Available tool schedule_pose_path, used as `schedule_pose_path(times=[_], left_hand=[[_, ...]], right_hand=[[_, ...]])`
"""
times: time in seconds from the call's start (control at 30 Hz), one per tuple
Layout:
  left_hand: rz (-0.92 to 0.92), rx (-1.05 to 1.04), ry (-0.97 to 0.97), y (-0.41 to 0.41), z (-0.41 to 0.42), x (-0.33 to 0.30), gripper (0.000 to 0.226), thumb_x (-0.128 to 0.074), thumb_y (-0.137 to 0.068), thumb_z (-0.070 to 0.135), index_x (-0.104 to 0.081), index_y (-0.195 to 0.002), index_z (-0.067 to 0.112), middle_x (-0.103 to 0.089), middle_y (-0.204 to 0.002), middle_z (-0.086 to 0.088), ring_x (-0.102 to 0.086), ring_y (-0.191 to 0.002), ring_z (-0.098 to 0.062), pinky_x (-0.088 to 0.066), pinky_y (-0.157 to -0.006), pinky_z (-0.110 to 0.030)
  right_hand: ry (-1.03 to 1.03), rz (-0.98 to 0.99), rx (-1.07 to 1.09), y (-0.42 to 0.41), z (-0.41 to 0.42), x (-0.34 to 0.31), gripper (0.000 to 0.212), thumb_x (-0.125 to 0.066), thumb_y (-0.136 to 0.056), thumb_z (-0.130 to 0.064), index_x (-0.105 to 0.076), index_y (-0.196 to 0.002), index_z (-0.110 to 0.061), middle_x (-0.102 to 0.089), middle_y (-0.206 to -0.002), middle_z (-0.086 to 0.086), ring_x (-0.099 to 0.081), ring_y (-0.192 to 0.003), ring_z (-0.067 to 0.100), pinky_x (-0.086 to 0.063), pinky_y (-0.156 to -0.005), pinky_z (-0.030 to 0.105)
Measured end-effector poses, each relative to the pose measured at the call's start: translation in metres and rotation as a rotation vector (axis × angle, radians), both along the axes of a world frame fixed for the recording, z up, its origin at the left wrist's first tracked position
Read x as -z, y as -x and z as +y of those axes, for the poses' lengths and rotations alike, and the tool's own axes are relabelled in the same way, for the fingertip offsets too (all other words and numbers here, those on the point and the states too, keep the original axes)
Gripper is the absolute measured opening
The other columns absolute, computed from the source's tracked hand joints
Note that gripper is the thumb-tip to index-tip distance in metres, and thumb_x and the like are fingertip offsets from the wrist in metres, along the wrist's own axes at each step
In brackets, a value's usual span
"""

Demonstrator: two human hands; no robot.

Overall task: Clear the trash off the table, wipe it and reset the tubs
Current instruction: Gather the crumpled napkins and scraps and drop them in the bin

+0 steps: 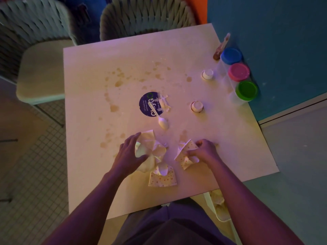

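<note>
The left hand (130, 152) lies spread, fingers straight, on a crumpled napkin (150, 149). The right hand (203, 151) pinches a dotted cup (184, 156); three tubs (238, 73) stand well beyond it.

Left hand (130, 154) spread; right hand (203, 151) curled
</note>
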State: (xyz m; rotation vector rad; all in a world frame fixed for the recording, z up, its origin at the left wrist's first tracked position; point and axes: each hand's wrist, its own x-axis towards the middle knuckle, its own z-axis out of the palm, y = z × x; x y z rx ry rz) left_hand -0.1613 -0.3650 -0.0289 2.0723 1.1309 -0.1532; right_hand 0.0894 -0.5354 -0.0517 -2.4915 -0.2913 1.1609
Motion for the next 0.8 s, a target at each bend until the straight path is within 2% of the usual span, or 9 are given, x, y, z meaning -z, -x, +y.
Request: schedule_pose_path(times=[0.13,0.27,0.33,0.47,0.53,0.6,0.7,0.8], left_hand=[[-0.042,-0.02,0.029,-0.007,0.009,0.002,0.094,-0.083,-0.079,0.032,-0.028,-0.155,0.034,-0.045,-0.146,-0.007,-0.052,-0.122,-0.03,-0.047,-0.1,-0.043],[-0.046,-0.061,0.095,-0.014,0.018,0.002,0.094,-0.086,-0.076,0.027,-0.032,-0.154,0.031,-0.046,-0.136,-0.007,-0.058,-0.109,-0.028,-0.05,-0.097,-0.043],[-0.048,-0.089,0.133,-0.016,0.025,0.004,0.093,-0.087,-0.074,0.026,-0.036,-0.152,0.029,-0.047,-0.131,-0.006,-0.058,-0.108,-0.029,-0.05,-0.098,-0.043],[-0.043,-0.081,0.149,-0.021,0.032,0.003,0.085,-0.087,-0.074,0.022,-0.043,-0.147,0.027,-0.042,-0.118,0.001,-0.053,-0.113,-0.025,-0.041,-0.094,-0.032],[-0.077,-0.096,0.156,-0.021,0.034,0.001,0.087,-0.086,-0.075,0.021,-0.04,-0.147,0.033,-0.039,-0.12,0.003,-0.051,-0.109,-0.021,-0.043,-0.094,-0.033],[-0.123,-0.112,0.153,-0.022,0.036,0.0,0.092,-0.087,-0.074,0.019,-0.036,-0.149,0.038,-0.036,-0.126,0.005,-0.049,-0.106,-0.017,-0.047,-0.096,-0.037],[-0.155,-0.075,0.071,-0.021,0.037,-0.006,0.089,-0.084,-0.074,0.014,-0.04,-0.146,0.041,-0.038,-0.138,0.001,-0.059,-0.103,-0.023,-0.052,-0.095,-0.041],[-0.191,0.022,-0.036,-0.022,0.036,-0.012,0.082,-0.081,-0.075,0.009,-0.045,-0.143,0.041,-0.041,-0.137,0.002,-0.062,-0.099,-0.026,-0.053,-0.09,-0.038]], right_hand=[[0.019,0.05,0.025,-0.002,0.005,-0.003,0.073,-0.096,-0.039,-0.044,-0.072,-0.102,-0.015,-0.072,-0.106,0.007,-0.069,-0.094,0.021,-0.057,-0.08,0.034],[0.005,0.094,0.008,0.0,0.012,-0.013,0.056,-0.096,-0.052,-0.031,-0.066,-0.099,-0.019,-0.071,-0.102,0.003,-0.067,-0.092,0.019,-0.054,-0.079,0.033],[-0.015,0.101,0.001,0.001,0.016,-0.016,0.052,-0.095,-0.056,-0.028,-0.063,-0.097,-0.021,-0.07,-0.1,0.001,-0.066,-0.091,0.019,-0.052,-0.074,0.031],[-0.058,0.128,0.013,0.004,0.018,-0.02,0.048,-0.093,-0.059,-0.028,-0.067,-0.099,-0.021,-0.072,-0.1,0.002,-0.068,-0.09,0.019,-0.054,-0.074,0.031],[-0.068,0.148,0.035,0.006,0.019,-0.021,0.051,-0.092,-0.061,-0.029,-0.068,-0.105,-0.019,-0.074,-0.101,0.003,-0.07,-0.089,0.019,-0.056,-0.072,0.032],[-0.091,0.168,0.066,0.008,0.02,-0.024,0.048,-0.091,-0.065,-0.028,-0.067,-0.106,-0.02,-0.074,-0.1,0.003,-0.07,-0.085,0.019,-0.051,-0.06,0.028],[-0.135,0.184,0.101,0.011,0.021,-0.032,0.044,-0.088,-0.07,-0.024,-0.065,-0.107,-0.02,-0.073,-0.099,0.001,-0.069,-0.078,0.015,-0.044,-0.051,0.022],[-0.173,0.197,0.123,0.015,0.023,-0.037,0.041,-0.087,-0.073,-0.021,-0.064,-0.107,-0.02,-0.072,-0.099,0.001,-0.067,-0.076,0.012,-0.043,-0.05,0.02]])
